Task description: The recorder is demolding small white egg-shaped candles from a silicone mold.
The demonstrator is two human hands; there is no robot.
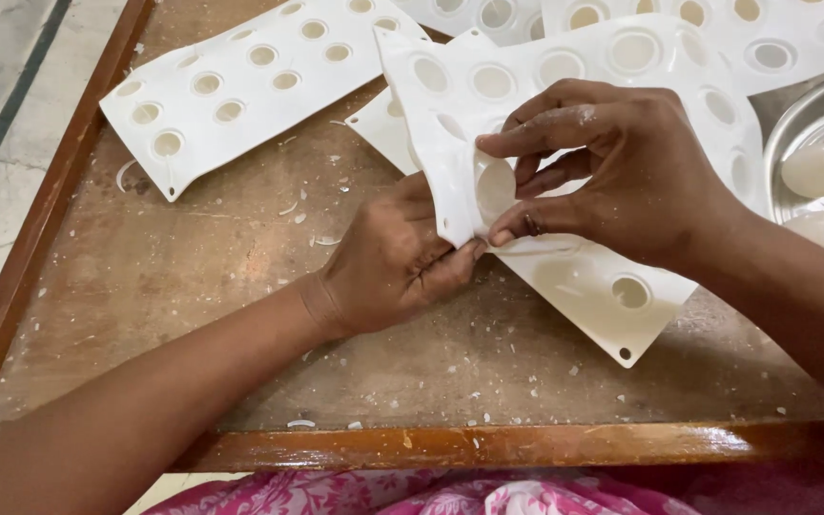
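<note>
Hands at work over a wooden table [193,277]: we see our left hand [388,262] and right hand [622,176] closed together on a white flexible mould sheet [565,86] dotted with round cavities. The sheet lies across the middle of the table, its near-left edge lifted and bent upward between the two hands, while its far end rests flat toward the right. Our left grip is curled tight under the folded edge, fingertips pinching the sheet from below. Our right grip is closed from above, thumb and forefinger pressing either side of one cavity, where a pale rounded piece [496,188] shows in the hole; a ring sits on one finger.

A second mould sheet [240,91] lies flat at the upper left, apart from the hands, and more white sheets [765,33] overlap along the far edge. At the right rim of the view a metal bowl [798,124] holds several pale egg-shaped pieces [820,169]. White flakes and shavings [302,215] litter the worn tabletop, which has a raised, varnished wooden border [526,443]. Pink floral cloth [412,494] shows below the near edge.
</note>
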